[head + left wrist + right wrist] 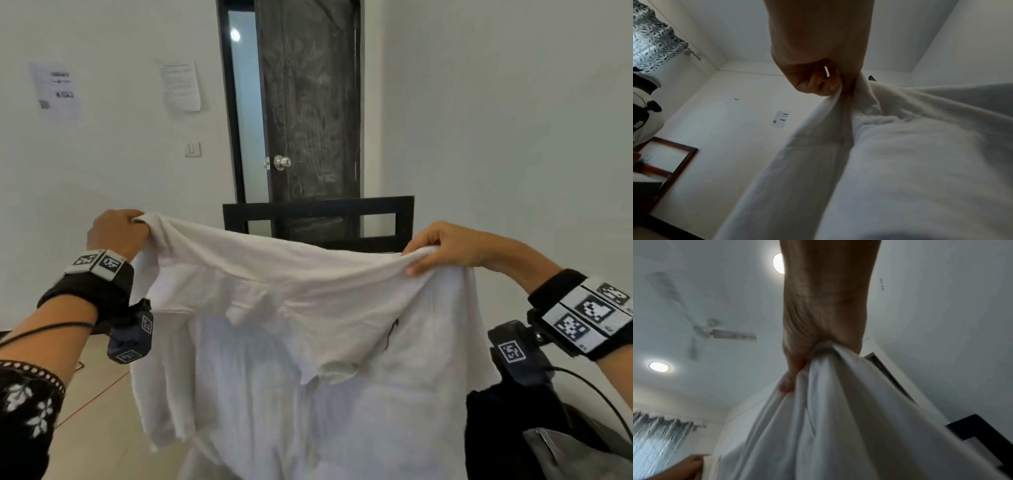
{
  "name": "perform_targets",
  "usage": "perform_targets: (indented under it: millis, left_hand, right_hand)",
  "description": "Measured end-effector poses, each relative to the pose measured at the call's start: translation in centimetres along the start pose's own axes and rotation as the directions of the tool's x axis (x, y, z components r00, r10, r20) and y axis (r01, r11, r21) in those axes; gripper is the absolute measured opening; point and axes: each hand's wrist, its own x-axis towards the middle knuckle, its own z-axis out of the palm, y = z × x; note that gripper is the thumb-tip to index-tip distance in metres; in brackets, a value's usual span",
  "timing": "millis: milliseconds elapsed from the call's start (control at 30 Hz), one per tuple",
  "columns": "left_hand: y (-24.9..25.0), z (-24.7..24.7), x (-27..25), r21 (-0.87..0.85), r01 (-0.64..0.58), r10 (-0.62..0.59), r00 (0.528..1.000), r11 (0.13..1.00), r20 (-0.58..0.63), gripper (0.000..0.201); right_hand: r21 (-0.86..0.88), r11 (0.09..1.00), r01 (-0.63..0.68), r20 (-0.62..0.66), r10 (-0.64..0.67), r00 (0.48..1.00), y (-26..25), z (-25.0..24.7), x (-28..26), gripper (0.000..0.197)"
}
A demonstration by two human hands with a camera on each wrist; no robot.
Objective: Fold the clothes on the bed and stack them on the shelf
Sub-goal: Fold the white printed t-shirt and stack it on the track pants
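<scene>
White cloth filled the near view: a shirt point(291, 329) hung spread between both hands, lifted in front of the person. At one top corner, the left hand point(118, 233) had its fingers curled tight over a bunched edge; the left wrist view showed the fabric pinched against the fingertips point(822, 86). At the other corner, the right hand point(445, 246) gripped a gathered fold, thumb underneath, cloth pulled taut between the two. A collar sagged in the middle. Behind stood a dark frame point(318, 216) and a door point(308, 102). Neither bed nor shelf could be made out.

Risks, as I judged them: each grip held only a small bunch, so a hard shake could pull a corner free and drop the shirt. Uneven holds would skew the first fold, and the drooping collar might crease inside it.
</scene>
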Motion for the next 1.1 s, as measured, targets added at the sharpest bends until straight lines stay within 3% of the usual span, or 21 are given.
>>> perform_targets:
  millis: [67,133,200,233,300,367,467,567,600,667,767,900,967,1067,1100]
  left_hand:
    - [0.3,-0.1,0.0,-0.014,-0.009,0.009,1.000,1.000,0.019,0.033]
    - [0.7,-0.2,0.0,-0.037,-0.001,0.004,0.998,0.999,0.064,0.032]
    - [0.7,-0.1,0.0,0.000,-0.012,0.011,0.990,1.000,0.138,0.027]
    - [0.7,0.0,-0.1,0.019,-0.018,0.015,0.984,1.000,0.177,0.025]
    - [0.7,0.6,-0.2,-0.012,0.011,-0.008,0.974,1.000,0.225,0.024]
    - [0.7,1.2,-0.1,-0.124,0.081,-0.043,0.959,0.989,0.281,0.026]
    - [1.0,1.8,-0.4,-0.336,0.258,-0.117,0.915,0.906,0.387,0.032]
    - [1.1,2.0,-0.3,-0.446,0.246,-0.116,0.947,0.861,0.299,0.034]
    - [1.1,2.1,0.0,-0.446,0.202,-0.105,0.967,0.872,0.234,0.034]
    - [1.1,2.3,0.5,-0.428,0.135,-0.076,0.985,0.893,0.153,0.032]
    - [1.6,3.0,0.5,-0.475,0.169,-0.089,0.978,0.864,0.186,0.025]
    - [2.0,4.5,-0.1,-0.558,0.219,-0.115,0.970,0.800,0.216,0.031]
    - [1.9,4.7,-0.3,-0.547,0.309,-0.154,0.938,0.778,0.311,0.035]
    - [1.6,4.9,-0.9,-0.432,0.464,-0.187,0.817,0.773,0.545,0.040]
    - [1.6,5.2,-1.2,-0.436,0.488,-0.186,0.799,0.756,0.571,0.036]
  right_hand:
    - [0.041,0.996,0.074,-0.228,-0.063,0.972,0.1,-0.2,0.4,0.025]
    - [0.137,0.977,0.165,-0.425,-0.093,0.901,0.3,-0.6,0.8,0.019]
    - [0.310,0.919,0.245,-0.525,-0.049,0.849,0.1,-1.0,1.4,0.007]
    - [0.394,0.883,0.255,-0.557,0.009,0.831,0.1,-1.0,1.8,0.010]
    - [0.433,0.882,0.188,-0.597,0.124,0.792,0.1,-0.7,2.8,0.016]
    - [0.352,0.932,0.088,-0.588,0.147,0.795,-0.2,-0.2,3.2,0.017]
    - [0.306,0.948,0.085,-0.399,0.047,0.916,-0.6,0.0,2.3,0.024]
    - [0.165,0.986,0.009,-0.139,0.015,0.990,-0.6,-0.2,1.0,0.032]
    - [0.148,0.989,0.001,-0.145,0.021,0.989,-0.4,-0.2,1.0,0.030]
    - [0.198,0.980,-0.005,-0.307,0.067,0.949,0.0,-0.1,1.5,0.025]
    - [0.268,0.963,-0.028,-0.493,0.162,0.855,0.8,0.3,3.0,0.058]
    - [0.298,0.952,-0.063,-0.539,0.222,0.812,1.4,1.1,4.2,0.048]
    - [0.307,0.949,-0.064,-0.507,0.220,0.833,1.5,1.3,4.0,0.034]
    - [0.326,0.945,-0.033,-0.458,0.189,0.868,1.5,1.7,3.7,0.028]
    - [0.326,0.945,-0.030,-0.451,0.184,0.873,1.5,2.0,3.7,0.027]
